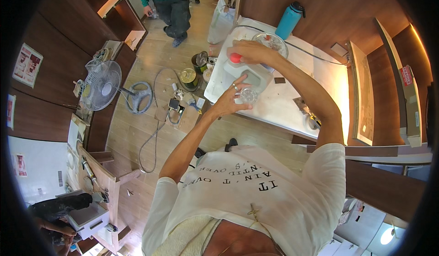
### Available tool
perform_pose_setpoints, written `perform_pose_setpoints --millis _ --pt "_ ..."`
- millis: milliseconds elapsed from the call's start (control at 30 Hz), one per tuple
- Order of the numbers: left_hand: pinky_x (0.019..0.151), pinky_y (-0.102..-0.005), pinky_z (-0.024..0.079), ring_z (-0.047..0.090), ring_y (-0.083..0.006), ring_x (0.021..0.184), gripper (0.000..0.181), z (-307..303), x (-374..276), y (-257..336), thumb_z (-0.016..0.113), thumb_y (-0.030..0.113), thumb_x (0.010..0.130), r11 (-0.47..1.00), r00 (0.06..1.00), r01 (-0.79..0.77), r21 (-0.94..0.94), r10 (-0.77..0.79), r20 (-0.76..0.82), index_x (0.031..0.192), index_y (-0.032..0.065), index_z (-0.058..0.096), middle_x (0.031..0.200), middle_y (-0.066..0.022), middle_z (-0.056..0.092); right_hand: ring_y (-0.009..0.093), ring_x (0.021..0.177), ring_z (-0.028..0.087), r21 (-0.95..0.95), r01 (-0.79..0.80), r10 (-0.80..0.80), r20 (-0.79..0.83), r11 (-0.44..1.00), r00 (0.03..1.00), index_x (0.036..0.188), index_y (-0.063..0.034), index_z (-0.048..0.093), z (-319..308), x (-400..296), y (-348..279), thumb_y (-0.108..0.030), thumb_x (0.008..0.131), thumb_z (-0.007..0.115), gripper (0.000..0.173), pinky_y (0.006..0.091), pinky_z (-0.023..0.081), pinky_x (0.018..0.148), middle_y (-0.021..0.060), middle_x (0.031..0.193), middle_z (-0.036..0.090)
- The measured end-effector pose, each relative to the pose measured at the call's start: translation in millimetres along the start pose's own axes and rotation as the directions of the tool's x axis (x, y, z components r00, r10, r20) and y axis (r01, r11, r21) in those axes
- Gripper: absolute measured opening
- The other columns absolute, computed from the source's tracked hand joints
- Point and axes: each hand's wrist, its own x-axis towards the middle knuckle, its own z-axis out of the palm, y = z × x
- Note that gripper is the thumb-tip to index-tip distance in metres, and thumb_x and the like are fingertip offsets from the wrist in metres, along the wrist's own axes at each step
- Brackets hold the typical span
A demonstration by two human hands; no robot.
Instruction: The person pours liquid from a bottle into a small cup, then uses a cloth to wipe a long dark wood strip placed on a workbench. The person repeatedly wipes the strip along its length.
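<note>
A pale plastic jug (255, 76) with a red cap (235, 57) is at the left end of the white-covered counter. My right hand (252, 51) reaches over the jug's top, its fingers around the red cap. In my left hand (235, 98) is a small clear plastic cup (248, 95), held between thumb and fingers beside the jug. Behind the jug sits a round clear-rimmed container (274, 43) with reddish bits in it. A blue bottle (288, 21) with a black lid stands against the brown wall panel.
Open tins (188, 77), a cardboard piece (185, 118) and a cable (155, 132) lie on the floor. A pedestal fan (104, 86) stands left. One person (171, 9) in green is beyond; another's arms (58, 228) are by a drawer (91, 221). A yellow-black tool (315, 119) is on the counter (288, 105).
</note>
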Motion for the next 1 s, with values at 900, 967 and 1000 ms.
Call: perform_pose_setpoints --millis 900,967,1000 --pt "0.103 -0.0486 0.049 0.036 -0.0314 0.141 0.072 4 1 -6 0.089 0.023 0.073 0.998 0.999 0.053 -0.021 -0.053 -0.006 0.134 0.0116 0.053 0.163 -0.0046 0.018 0.036 0.099 0.063 -0.176 -0.235 0.234 -0.026 0.956 0.972 0.111 -0.0105 0.06 10 10 -14 -0.024 0.081 0.068 0.034 0.0484 0.049 0.083 0.0157 0.105 0.065" --pt "0.103 -0.0472 0.049 0.037 -0.0304 0.141 0.072 4 0 -4 0.089 0.022 0.073 0.998 0.997 0.069 0.004 -0.069 -0.019 0.134 0.0106 0.053 0.163 -0.0043 0.018 0.036 0.101 0.063 -0.137 -0.089 0.079 -0.076 0.986 0.994 0.111 -0.0101 0.06 11 7 -4 -0.02 0.081 0.068 0.032 0.0478 0.049 0.085 0.0151 0.104 0.065" --pt "0.103 -0.0468 0.049 0.037 -0.0301 0.141 0.072 5 -1 -3 0.089 0.022 0.073 0.998 0.998 0.062 -0.003 -0.062 -0.021 0.134 0.0101 0.053 0.163 -0.0041 0.018 0.035 0.102 0.062 -0.122 -0.008 -0.004 -0.097 0.992 0.995 0.111 -0.0099 0.06 11 6 0 -0.018 0.081 0.067 0.031 0.0475 0.049 0.086 0.0149 0.104 0.065"
